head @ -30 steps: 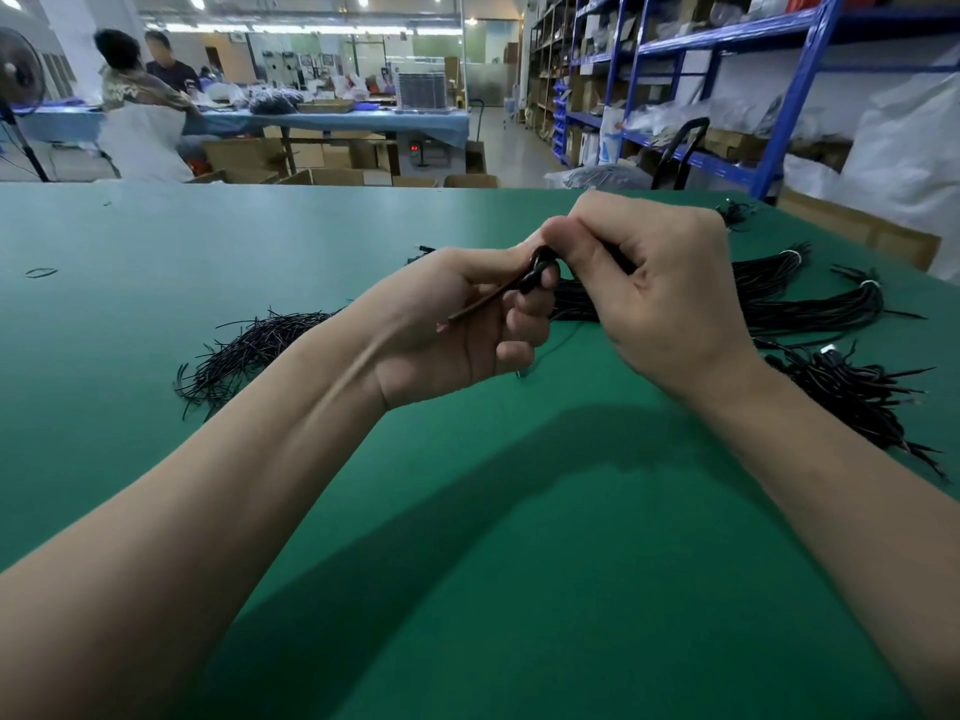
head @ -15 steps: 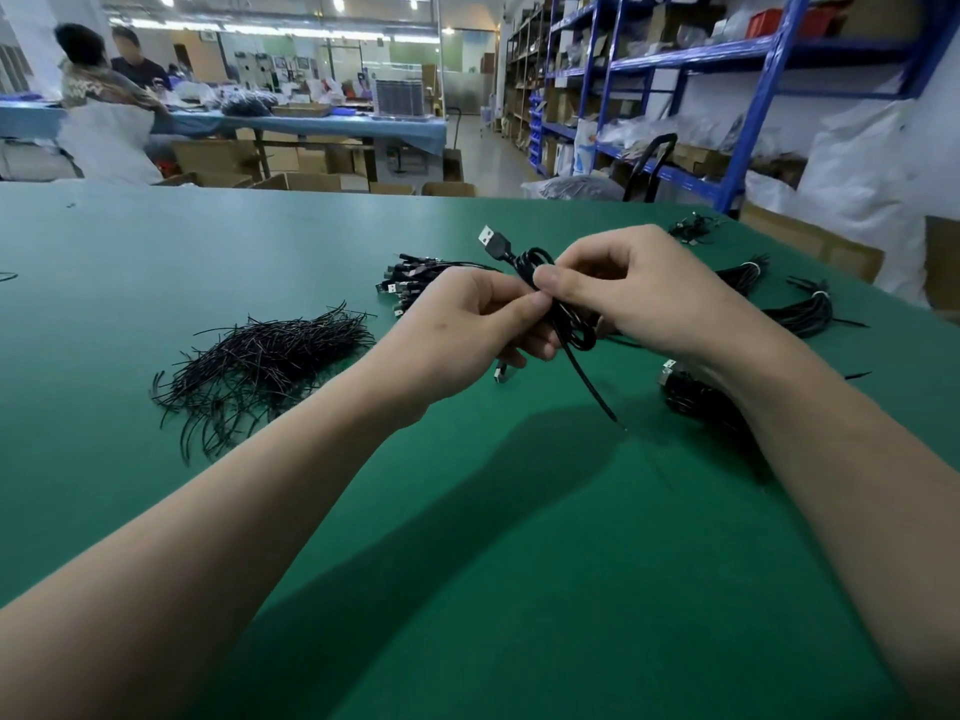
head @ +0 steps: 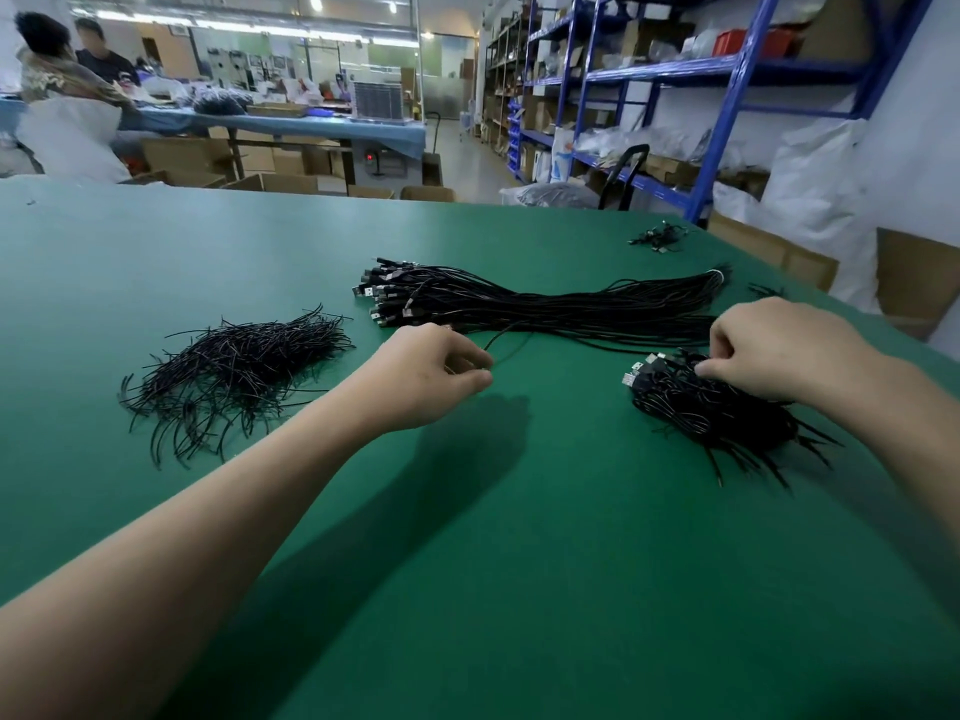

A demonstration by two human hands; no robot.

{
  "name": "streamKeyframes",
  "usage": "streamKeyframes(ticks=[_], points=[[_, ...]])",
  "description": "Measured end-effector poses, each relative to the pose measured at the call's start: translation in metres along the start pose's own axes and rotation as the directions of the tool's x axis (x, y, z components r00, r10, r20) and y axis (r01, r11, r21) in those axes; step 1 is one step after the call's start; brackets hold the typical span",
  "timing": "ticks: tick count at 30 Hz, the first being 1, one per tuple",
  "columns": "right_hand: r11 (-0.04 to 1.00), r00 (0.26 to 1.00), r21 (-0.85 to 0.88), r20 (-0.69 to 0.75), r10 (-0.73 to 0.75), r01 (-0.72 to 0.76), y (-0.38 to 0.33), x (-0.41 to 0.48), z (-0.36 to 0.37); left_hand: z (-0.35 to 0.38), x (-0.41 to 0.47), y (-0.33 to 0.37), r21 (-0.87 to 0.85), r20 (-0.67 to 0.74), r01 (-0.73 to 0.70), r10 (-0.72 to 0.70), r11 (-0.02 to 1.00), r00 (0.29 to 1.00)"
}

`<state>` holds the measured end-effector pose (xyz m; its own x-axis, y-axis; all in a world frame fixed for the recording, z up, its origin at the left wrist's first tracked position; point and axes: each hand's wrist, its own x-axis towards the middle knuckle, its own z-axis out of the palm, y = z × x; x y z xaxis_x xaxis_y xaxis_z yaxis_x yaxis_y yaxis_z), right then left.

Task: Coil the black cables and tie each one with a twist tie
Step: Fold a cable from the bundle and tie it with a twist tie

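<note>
You're partway through, with plenty left. The heap of coiled black cables (head: 711,413), silver plugs poking out on its left side, lies at your right. Your right hand (head: 779,350) rests on top of it with fingers curled down; I cannot tell whether they pinch a coil or only touch it. The long bundle of straight black cables (head: 561,304) lies across the middle of the green table top (head: 519,563). It looks like the larger lot, so I judge most of the coiling is ahead. Your left hand (head: 431,374) sits just in front of that bundle, thumb and forefinger pinching 1 thin black cable (head: 511,336) that trails out of it. The loose pile of short black twist ties (head: 234,361) lies to your left, near that hand.

For room, the stretch of table toward you shows only your forearms and their shadows, so coil there. The table's right edge runs near your right hand and the heap; mind coils sliding off that way.
</note>
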<state>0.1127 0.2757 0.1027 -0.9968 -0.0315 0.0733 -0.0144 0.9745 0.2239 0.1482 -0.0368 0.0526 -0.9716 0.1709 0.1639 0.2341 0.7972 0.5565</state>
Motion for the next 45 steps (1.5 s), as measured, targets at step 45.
streamKeyframes(ticks=[45], points=[[0.910,0.943,0.381,0.333,0.031,-0.164,-0.091,0.164,0.098,-0.048,0.055,0.042,0.103,0.425,-0.130,0.075,0.986,0.902]])
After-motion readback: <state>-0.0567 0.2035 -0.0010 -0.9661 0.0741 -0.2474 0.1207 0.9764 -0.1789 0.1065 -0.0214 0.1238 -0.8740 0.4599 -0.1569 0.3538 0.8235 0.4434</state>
